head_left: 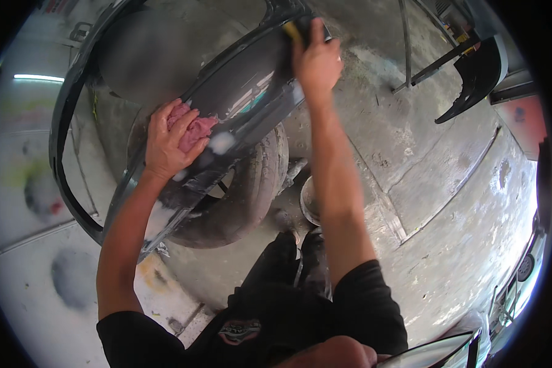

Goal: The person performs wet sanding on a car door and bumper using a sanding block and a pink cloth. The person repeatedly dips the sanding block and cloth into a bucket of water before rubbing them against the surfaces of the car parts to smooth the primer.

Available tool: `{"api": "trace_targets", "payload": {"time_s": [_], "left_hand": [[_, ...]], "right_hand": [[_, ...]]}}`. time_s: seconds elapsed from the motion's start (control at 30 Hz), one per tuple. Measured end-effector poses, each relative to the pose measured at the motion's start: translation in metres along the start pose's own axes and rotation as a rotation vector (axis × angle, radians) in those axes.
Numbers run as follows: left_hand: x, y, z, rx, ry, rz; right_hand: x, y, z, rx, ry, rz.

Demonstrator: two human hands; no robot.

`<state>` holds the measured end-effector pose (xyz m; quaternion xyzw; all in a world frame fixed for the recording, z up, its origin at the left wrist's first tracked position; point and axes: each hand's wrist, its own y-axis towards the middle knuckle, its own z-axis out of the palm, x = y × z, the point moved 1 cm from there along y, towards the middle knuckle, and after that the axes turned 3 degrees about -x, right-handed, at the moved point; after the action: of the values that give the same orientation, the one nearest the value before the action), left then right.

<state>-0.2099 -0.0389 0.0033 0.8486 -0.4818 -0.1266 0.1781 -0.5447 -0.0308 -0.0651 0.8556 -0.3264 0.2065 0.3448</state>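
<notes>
A long dark grey body panel (245, 86) with a wet-looking, reflective surface and pale patches lies diagonally below me. My left hand (170, 138) grips a crumpled pink cloth (196, 130) against its lower left part. Near the panel's upper right end, my right hand (319, 67) is closed on a dark and yellow pad (291, 32), partly hidden by the fingers and blurred. A worn tyre (245, 190) is under the panel, and a black curved frame (58, 147) arches to the left of it.
A black panel (472, 70) rests by a metal stand (405, 43) at upper right. A round metal container (308, 199) sits on the concrete floor (441, 202) near my feet. A paint-spotted pale surface (37, 245) spans the left; a car (521, 288) shows at far right.
</notes>
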Motion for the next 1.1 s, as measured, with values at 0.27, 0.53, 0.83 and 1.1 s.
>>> {"api": "trace_targets", "payload": {"time_s": [0.27, 0.53, 0.83, 1.1], "left_hand": [[0.000, -0.006, -0.006, 0.026, 0.018, -0.019], [-0.001, -0.002, 0.005, 0.053, 0.014, 0.013], [0.001, -0.005, 0.001, 0.072, 0.050, 0.023], [0.004, -0.012, 0.002, 0.078, 0.044, 0.007]], "right_hand": [[0.050, -0.172, -0.019, 0.141, 0.309, -0.150], [-0.016, -0.047, 0.022, -0.220, 0.232, 0.257], [-0.044, -0.042, 0.021, -0.133, 0.334, 0.261], [0.004, -0.165, 0.018, -0.182, 0.408, 0.189]]}}
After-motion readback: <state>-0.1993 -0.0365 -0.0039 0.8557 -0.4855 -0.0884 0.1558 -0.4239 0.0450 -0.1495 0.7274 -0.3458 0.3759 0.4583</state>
